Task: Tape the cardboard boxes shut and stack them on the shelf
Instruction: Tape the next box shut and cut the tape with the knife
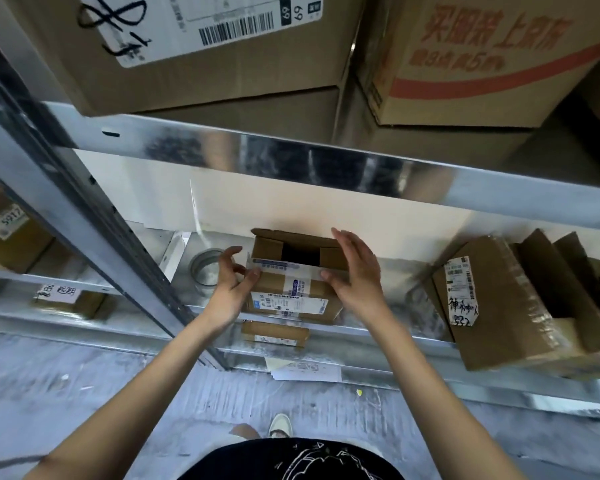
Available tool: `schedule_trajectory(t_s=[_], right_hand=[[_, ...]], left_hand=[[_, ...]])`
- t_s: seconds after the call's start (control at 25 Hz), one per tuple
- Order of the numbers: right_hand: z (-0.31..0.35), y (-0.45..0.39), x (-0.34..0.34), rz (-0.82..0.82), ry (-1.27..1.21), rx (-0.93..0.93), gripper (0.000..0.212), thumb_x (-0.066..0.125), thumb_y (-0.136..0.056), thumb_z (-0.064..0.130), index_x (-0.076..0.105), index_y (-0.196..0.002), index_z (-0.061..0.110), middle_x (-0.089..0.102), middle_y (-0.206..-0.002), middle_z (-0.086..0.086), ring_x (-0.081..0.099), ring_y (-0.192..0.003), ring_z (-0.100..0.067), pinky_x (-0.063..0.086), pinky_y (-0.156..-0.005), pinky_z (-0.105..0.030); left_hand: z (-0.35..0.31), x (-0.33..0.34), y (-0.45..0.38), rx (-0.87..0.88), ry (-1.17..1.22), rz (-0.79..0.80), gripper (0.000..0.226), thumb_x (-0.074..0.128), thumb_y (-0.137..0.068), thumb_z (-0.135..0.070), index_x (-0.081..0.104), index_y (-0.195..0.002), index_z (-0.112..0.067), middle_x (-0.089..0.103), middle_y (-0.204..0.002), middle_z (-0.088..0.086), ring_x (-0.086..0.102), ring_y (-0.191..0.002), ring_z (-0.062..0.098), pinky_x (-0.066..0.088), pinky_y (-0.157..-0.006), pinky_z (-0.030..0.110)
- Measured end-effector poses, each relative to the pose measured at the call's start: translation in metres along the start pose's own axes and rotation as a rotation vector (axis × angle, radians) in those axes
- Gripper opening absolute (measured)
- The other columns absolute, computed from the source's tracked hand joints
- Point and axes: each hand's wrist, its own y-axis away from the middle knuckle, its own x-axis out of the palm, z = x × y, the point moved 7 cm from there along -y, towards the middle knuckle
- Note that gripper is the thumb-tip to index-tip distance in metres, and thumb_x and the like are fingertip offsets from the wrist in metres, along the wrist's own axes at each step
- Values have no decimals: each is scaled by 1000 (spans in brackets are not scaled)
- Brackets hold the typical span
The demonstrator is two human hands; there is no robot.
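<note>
Box: the small cardboard box (293, 292) sits on the metal shelf (378, 329), in front of you and near the front edge. Its top flaps stand open, with a dark gap showing inside, and printed labels cover its near face.
Left hand: your left hand (234, 284) is at the box's left top corner. The thumb and fingers curl in and pinch the near flap edge there.
Right hand: your right hand (355, 271) is at the box's right side, fingers straight and lifted beside the right flap. The thumb touches the near flap edge. It grips nothing.
Tape: a clear tape roll (205, 268) lies on the shelf just left of the box, behind your left hand. A loose clear strip (196, 216) hangs above it.
Neighbours: a larger box (492, 306) leans tilted on the same shelf, well to the right, with a handwritten label and open flaps. A flat box (274, 334) lies on the level below, under the small box.
Above: big cartons (222, 57) fill the upper shelf level, one with red print.
Floor: papers (305, 370) lie at the foot of the rack, and your shoe (280, 425) shows on the grey floor.
</note>
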Motion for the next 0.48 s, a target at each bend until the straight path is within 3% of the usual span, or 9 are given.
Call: schedule_trajectory(t_s=[0.12, 0.2, 0.28, 0.4, 0.48], right_hand=[[18, 12, 12, -70, 281, -266, 44, 63, -81, 2, 65, -120, 21, 55, -134, -1, 40, -134, -25, 21, -111, -62], [19, 16, 24, -36, 268, -275, 46, 55, -78, -6, 66, -119, 12, 57, -133, -6, 48, -129, -27, 30, -109, -60], [17, 13, 27, 11, 227, -206, 48, 52, -81, -8, 63, -124, 10, 53, -138, -6, 45, -131, -25, 27, -113, -52], [18, 11, 27, 47, 221, -183, 49, 49, -84, -8, 59, -128, 12, 50, -141, -4, 41, -134, -23, 22, -116, -47], [19, 12, 27, 53, 211, -169, 49, 48, -85, -8, 59, -129, 11, 49, -141, -4, 40, -135, -22, 20, -117, -45]], left_hand=[[6, -2, -1, -23, 0, 1, 54, 52, -81, -44, 23, -124, -28, 47, -104, 11, 57, -95, 43, 48, -87, 55], [5, 1, 0, -18, 28, 17, 53, 51, -82, -45, 26, -125, -26, 49, -97, 5, 58, -97, 36, 49, -86, 50], [5, -2, 3, 42, -33, -25, 49, 46, -87, -48, 37, -125, -19, 54, -97, 2, 57, -98, 25, 47, -87, 41], [30, -33, 3, 179, -534, -216, 44, 39, -96, -36, 54, -121, -3, 57, -117, 15, 51, -111, 34, 42, -95, 47], [56, -42, -3, 174, -880, -166, 37, 58, -87, -16, 56, -117, 6, 54, -122, 25, 44, -118, 47, 46, -88, 56]])
